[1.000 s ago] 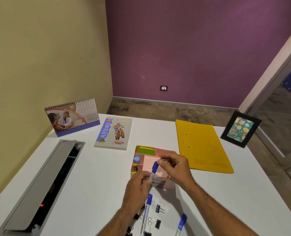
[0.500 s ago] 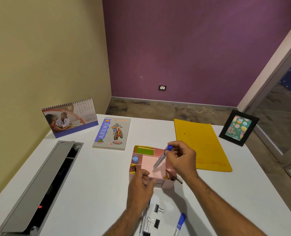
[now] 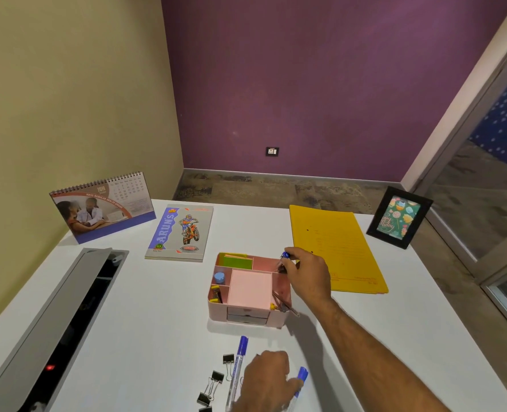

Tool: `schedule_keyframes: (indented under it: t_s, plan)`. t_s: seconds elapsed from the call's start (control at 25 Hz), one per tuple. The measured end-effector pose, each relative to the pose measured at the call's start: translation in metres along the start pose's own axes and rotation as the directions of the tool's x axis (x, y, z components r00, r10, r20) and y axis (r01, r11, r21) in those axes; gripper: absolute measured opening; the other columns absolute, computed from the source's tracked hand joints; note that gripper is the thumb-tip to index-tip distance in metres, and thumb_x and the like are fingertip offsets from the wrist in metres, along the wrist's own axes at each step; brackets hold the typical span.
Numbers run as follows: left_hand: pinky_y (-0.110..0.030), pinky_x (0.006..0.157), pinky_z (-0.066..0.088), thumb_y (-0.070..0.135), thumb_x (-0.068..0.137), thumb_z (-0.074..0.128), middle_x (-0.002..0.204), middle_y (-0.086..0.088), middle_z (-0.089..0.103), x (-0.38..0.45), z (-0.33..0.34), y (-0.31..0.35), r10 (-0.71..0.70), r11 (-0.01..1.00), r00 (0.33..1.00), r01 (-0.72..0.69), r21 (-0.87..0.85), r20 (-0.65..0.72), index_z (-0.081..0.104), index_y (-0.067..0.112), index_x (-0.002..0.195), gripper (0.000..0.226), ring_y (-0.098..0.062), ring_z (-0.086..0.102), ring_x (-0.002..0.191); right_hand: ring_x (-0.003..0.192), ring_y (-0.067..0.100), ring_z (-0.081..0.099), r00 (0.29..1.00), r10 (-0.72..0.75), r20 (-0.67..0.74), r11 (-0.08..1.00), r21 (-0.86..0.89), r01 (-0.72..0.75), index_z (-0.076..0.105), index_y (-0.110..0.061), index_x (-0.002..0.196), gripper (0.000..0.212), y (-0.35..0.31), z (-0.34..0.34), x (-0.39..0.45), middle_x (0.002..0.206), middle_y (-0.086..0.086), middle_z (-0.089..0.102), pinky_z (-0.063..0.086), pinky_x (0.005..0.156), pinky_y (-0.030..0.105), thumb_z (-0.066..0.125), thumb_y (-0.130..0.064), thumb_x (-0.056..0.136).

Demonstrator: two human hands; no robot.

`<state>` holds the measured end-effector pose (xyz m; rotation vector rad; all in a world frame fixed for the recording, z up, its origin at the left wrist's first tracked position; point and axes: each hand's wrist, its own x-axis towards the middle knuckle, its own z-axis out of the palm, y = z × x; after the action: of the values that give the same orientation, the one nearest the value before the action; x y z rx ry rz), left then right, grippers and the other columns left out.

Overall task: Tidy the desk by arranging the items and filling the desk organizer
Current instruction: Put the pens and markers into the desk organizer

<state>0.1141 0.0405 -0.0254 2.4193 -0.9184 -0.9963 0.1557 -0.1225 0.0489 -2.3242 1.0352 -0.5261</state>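
Note:
A pink desk organizer (image 3: 216, 303) sits mid-desk, holding a pink notepad, green sticky notes, a blue cap and pencils. My right hand (image 3: 308, 278) pinches a blue-capped marker (image 3: 285, 256), which stands upright in the organizer's back right compartment. Near the front edge, my left hand (image 3: 265, 382) lies knuckles-up over the loose items. Its thumb curls across a second blue-capped marker (image 3: 302, 375). A third marker (image 3: 238, 356) lies just left of that hand, beside several black binder clips (image 3: 215, 382).
A desk calendar (image 3: 103, 206) stands at the back left beside a notebook (image 3: 181, 231). A yellow folder (image 3: 335, 248) and a framed picture (image 3: 399, 217) occupy the back right. An open cable tray (image 3: 68, 316) runs along the left of the white desk (image 3: 157, 307).
My right hand carried the marker from the organizer's front to its back right compartment and stood it upright. My left hand drew back from the organizer to the markers near the front edge.

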Motion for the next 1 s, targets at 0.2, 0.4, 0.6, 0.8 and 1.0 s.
schedule_keyframes:
  t_s: [0.2,0.4,0.6,0.8,1.0]
  plan:
    - [-0.037,0.088,0.045,0.046,0.079,0.063,0.101,-0.008,0.059,0.006,0.022,0.006,-0.064,0.990,0.980,0.039,0.135,0.186,0.055,0.015,0.099,0.037,-0.028,0.060,0.101,0.110,0.022,0.061,0.999,0.017,0.027,0.998,-0.060,-0.016,0.063,-0.022,0.125,0.033,-0.004,0.001,0.001,0.124,0.000,0.067,0.052,0.084,0.030,0.061,-0.031,0.093]
    - [-0.040,0.100,0.043,0.030,0.096,0.053,0.109,-0.016,0.058,0.010,0.034,-0.003,-0.099,0.970,0.968,0.042,0.238,0.230,0.056,0.003,0.119,0.036,-0.036,0.058,0.117,0.104,0.022,0.062,0.996,0.015,0.086,0.995,-0.100,-0.007,0.068,-0.018,0.116,0.024,-0.001,0.001,-0.001,0.117,0.003,0.069,0.049,0.081,0.027,0.060,-0.026,0.094]
    - [-0.037,0.101,0.042,0.038,0.092,0.054,0.122,-0.014,0.062,0.006,0.020,-0.004,-0.096,0.985,0.976,0.065,0.159,0.196,0.057,0.013,0.110,0.031,-0.030,0.059,0.115,0.095,0.020,0.064,0.996,0.019,0.093,0.998,-0.055,-0.014,0.072,-0.019,0.108,0.019,0.002,0.000,-0.004,0.109,0.001,0.072,0.048,0.074,0.024,0.061,-0.023,0.093]
    - [-0.027,0.075,0.050,0.053,0.074,0.053,0.075,0.008,0.056,0.002,0.006,-0.008,0.081,0.984,0.987,-0.102,-0.149,-0.141,0.049,0.030,0.076,0.023,-0.012,0.057,0.075,0.092,0.015,0.065,1.000,0.007,0.026,0.993,0.119,-0.010,0.075,-0.018,0.098,0.014,0.010,0.000,-0.001,0.100,-0.002,0.074,0.049,0.070,0.020,0.068,-0.023,0.088]
    - [-0.024,0.059,0.047,0.044,0.079,0.067,0.062,0.013,0.055,0.009,-0.021,0.004,0.189,0.877,0.876,-0.354,-0.326,-0.444,0.052,0.035,0.070,0.020,-0.007,0.049,0.058,0.073,0.010,0.065,0.992,-0.055,0.115,0.912,0.409,0.003,0.075,-0.015,0.081,0.006,0.003,-0.010,-0.004,0.079,-0.004,0.073,0.049,0.061,0.022,0.071,-0.013,0.084]
